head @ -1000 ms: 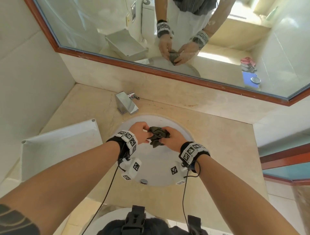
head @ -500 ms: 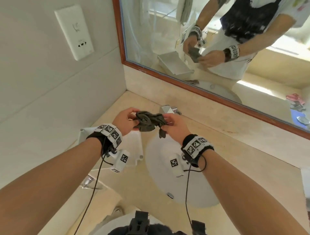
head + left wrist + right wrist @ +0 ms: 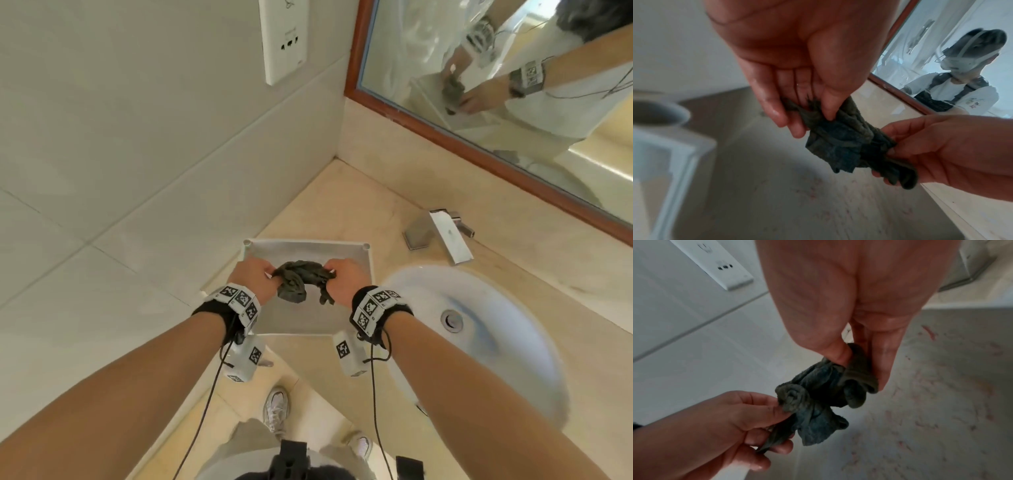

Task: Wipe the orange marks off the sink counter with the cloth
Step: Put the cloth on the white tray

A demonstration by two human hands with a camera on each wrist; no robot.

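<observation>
Head view: both hands, left (image 3: 255,275) and right (image 3: 344,278), grasp the bunched cloth (image 3: 299,279) between them, in the air above a grey tray (image 3: 308,251) on the desk (image 3: 359,205) beside the sink (image 3: 486,342).

Left wrist view: thumb and fingers (image 3: 777,112) pinch one end of the cloth.

Right wrist view: faint orange marks (image 3: 929,334) streak the surface below the cloth. The step looks like readying the cloth; next, press it down onto the marks.
</observation>
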